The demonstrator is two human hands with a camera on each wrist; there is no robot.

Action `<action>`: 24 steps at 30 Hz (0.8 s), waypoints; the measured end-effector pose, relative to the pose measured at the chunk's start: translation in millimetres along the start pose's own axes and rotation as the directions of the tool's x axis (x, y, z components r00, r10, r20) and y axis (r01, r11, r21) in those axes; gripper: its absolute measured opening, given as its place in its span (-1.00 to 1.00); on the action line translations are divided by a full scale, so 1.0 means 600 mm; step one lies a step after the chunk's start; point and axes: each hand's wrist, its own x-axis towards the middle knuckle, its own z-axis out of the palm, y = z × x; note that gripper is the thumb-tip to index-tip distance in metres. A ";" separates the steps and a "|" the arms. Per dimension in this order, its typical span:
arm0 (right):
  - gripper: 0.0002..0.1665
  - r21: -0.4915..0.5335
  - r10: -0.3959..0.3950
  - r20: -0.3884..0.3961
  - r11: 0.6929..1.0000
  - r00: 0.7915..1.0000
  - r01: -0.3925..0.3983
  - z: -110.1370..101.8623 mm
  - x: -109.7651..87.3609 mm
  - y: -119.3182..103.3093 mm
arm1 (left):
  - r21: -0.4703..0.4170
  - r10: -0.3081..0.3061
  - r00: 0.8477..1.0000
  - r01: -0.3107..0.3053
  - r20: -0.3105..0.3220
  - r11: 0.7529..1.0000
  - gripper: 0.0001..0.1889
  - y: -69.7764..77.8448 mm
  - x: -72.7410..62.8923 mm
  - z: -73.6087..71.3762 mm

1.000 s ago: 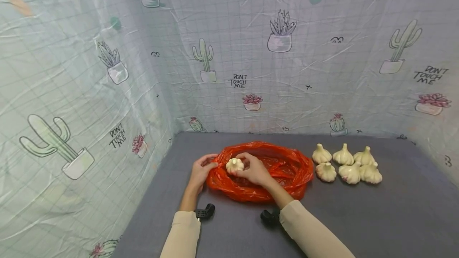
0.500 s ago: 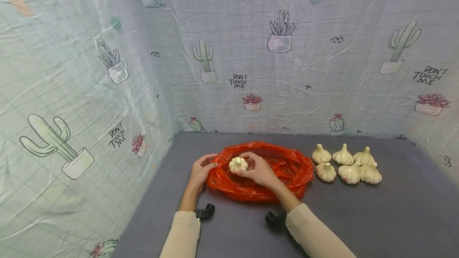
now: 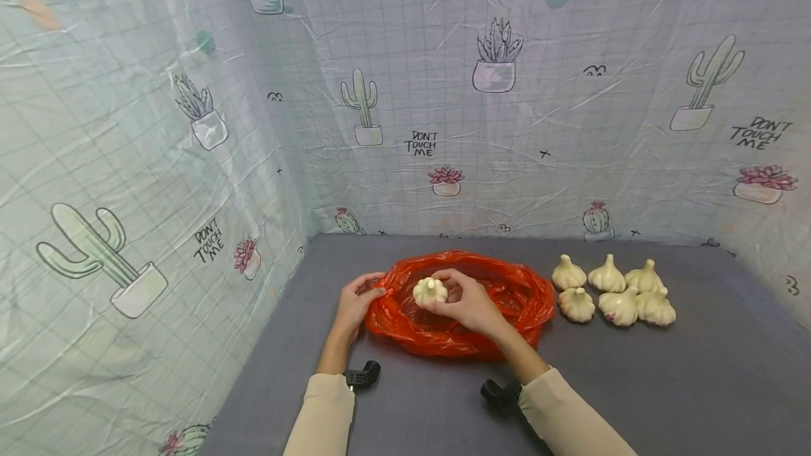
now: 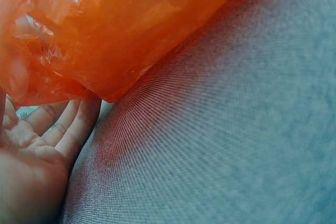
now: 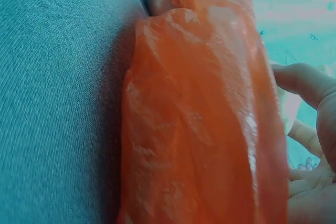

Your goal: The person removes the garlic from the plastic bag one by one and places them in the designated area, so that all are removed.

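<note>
An open red plastic bag [image 3: 437, 345] with a rolled-out rim lies on the table in the head view. My left hand [image 3: 352, 308] pinches its left rim, thumb on the near side; in the left wrist view the fingers [image 4: 73, 129] reach up behind the orange-looking plastic [image 4: 115, 30]. Over the bag's opening, left of its middle, my right hand [image 3: 474, 307] holds a whitish garlic bulb [image 3: 429, 292] between thumb and fingers, stem up. In the right wrist view the bag's side [image 5: 194, 114] hides most of the bulb.
Several garlic bulbs [image 3: 606, 277] sit in two rows on the grey table [image 3: 437, 407], right of the bag. A cactus-print cloth [image 3: 405, 104] rises behind and at the left. Black wrist devices [image 3: 364, 374] are on both forearms.
My right hand has shifted a little to the right with the garlic bulb, away from the bag's left rim. The left hand has stayed in place on the rim.
</note>
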 end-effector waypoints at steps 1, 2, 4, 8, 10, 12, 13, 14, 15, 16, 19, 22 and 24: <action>-0.35 -0.001 -0.002 -0.001 1.000 1.000 0.002 -0.002 -0.002 0.000 | 0.000 0.001 1.000 -0.001 0.001 1.000 -0.70 0.000 0.000 0.000; -0.36 0.000 -0.004 -0.001 1.000 1.000 0.004 -0.004 -0.004 -0.001 | 0.000 0.001 1.000 -0.001 0.001 1.000 -0.70 0.000 0.000 0.000; -0.36 -0.005 -0.008 -0.003 1.000 1.000 0.008 -0.008 -0.007 -0.001 | 0.000 0.001 1.000 -0.001 0.000 1.000 -0.70 -0.001 0.000 0.000; -0.36 -0.014 -0.017 -0.007 1.000 1.000 0.017 -0.016 -0.014 0.002 | -0.002 -0.003 1.000 0.003 -0.004 1.000 -0.69 -0.003 0.000 -0.001; -0.36 -0.014 -0.019 -0.006 1.000 1.000 0.019 -0.021 -0.018 0.003 | -0.006 -0.007 1.000 0.007 -0.006 1.000 -0.69 -0.003 -0.002 -0.001; -0.36 -0.012 -0.027 -0.002 1.000 1.000 0.027 -0.026 -0.023 0.002 | -0.006 -0.011 1.000 0.011 -0.006 1.000 -0.69 -0.003 -0.003 0.000; -0.36 -0.006 -0.029 0.001 1.000 1.000 0.029 -0.028 -0.025 0.001 | -0.005 -0.013 1.000 0.013 -0.007 1.000 -0.69 -0.003 -0.002 0.000; -0.36 -0.004 -0.029 0.003 1.000 1.000 0.029 -0.031 -0.027 0.000 | -0.004 -0.014 1.000 0.014 -0.008 1.000 -0.69 -0.003 -0.003 0.000; -0.37 -0.005 -0.031 0.003 1.000 1.000 0.031 -0.034 -0.029 -0.001 | -0.002 -0.014 1.000 0.014 -0.009 1.000 -0.69 -0.003 -0.003 0.000; -0.37 -0.006 -0.036 0.003 0.999 0.999 0.036 -0.037 -0.031 -0.001 | -0.001 -0.014 1.000 0.014 -0.009 1.000 -0.70 -0.003 -0.002 0.000; -0.37 -0.012 -0.040 -0.006 0.999 0.999 0.040 -0.045 -0.036 -0.002 | 0.001 -0.011 1.000 0.011 -0.010 1.000 -0.69 -0.003 0.000 0.000; -0.37 -0.018 -0.050 -0.011 0.999 0.999 0.050 -0.053 -0.041 0.001 | 0.002 -0.008 1.000 0.008 -0.008 1.000 -0.68 -0.004 0.001 -0.001; -0.38 -0.019 -0.047 -0.012 0.999 0.999 0.046 -0.057 -0.045 0.003 | 0.002 -0.008 1.000 0.008 -0.007 1.000 -0.68 -0.004 0.001 -0.001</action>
